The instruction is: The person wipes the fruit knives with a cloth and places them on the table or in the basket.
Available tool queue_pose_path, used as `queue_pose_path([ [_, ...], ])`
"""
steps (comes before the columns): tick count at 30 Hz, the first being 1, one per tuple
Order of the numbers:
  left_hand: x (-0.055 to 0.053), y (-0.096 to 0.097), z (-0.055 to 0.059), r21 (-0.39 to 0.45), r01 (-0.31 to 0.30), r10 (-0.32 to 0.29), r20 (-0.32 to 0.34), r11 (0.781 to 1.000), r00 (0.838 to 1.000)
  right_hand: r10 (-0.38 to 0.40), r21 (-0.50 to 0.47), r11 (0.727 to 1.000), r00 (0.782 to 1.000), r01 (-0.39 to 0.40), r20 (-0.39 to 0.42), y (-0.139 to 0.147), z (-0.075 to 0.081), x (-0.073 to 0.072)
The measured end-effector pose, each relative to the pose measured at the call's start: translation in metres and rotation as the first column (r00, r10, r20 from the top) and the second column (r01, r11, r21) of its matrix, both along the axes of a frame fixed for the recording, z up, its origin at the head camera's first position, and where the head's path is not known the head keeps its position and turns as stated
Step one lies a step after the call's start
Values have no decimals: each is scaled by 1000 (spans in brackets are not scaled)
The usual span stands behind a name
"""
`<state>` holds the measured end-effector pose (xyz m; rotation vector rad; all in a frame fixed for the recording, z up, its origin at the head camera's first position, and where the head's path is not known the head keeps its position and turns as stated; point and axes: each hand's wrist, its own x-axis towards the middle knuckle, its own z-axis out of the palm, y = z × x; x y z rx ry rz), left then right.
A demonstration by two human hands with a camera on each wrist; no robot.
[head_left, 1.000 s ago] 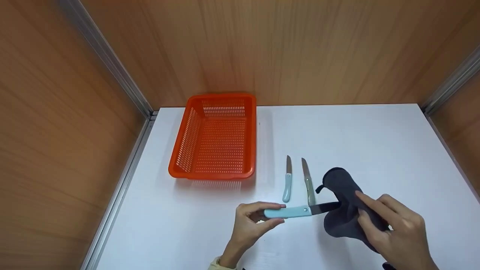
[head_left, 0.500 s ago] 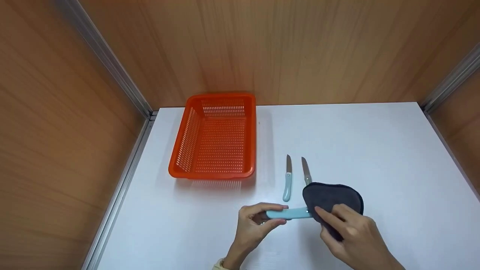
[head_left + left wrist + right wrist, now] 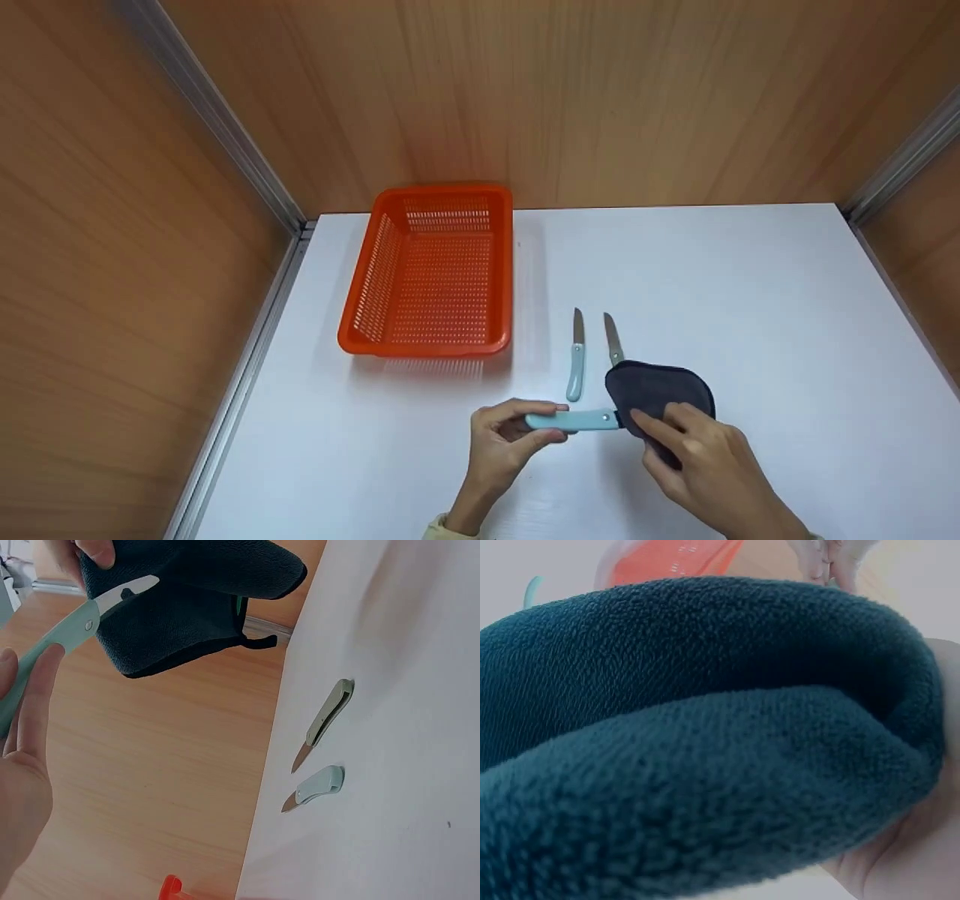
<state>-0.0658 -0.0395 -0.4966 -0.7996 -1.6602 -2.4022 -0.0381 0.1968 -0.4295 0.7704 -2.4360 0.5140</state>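
Note:
Between its thumb and fingers, my left hand (image 3: 499, 442) pinches the light-blue handle of a folding knife (image 3: 571, 421), held level above the table with the blade pointing right. My right hand (image 3: 705, 457) grips a dark cloth (image 3: 660, 390), which is folded over the blade close to the handle. In the left wrist view the blade (image 3: 127, 594) lies against the cloth (image 3: 187, 615), its face toward the camera bare. The cloth's fuzzy fold (image 3: 705, 765) fills most of the right wrist view.
Two more opened knives lie on the white table (image 3: 750, 285): a light-blue one (image 3: 576, 367) and a grey-green one (image 3: 613, 341), its handle mostly hidden by the cloth. An orange perforated basket (image 3: 425, 350) stands at the back left. Wooden panels (image 3: 600, 105) enclose the table.
My right hand has moved left with the cloth, from the blade's far end to near the handle, and then stays about there. The left hand keeps its pinch on the knife, nearly still.

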Motion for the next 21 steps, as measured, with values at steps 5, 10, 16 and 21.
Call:
queue_pose_path([
  [5,-1,-2,0,-24,-25,25,-12,999,1000,-42,25,999,999,41,29,7,0,-2],
  [10,-3,-4,0,-41,-36,35,-29,999,999,-79,22,997,994,77,74,15,0,-3],
  [16,-4,-7,-2,-33,-25,24,-33,999,999,-125,-17,992,989,127,77,23,2,-5],
  [21,-3,-8,-1,-29,-19,19,-17,999,1000,-135,-115,984,991,136,10,28,7,-6],
])
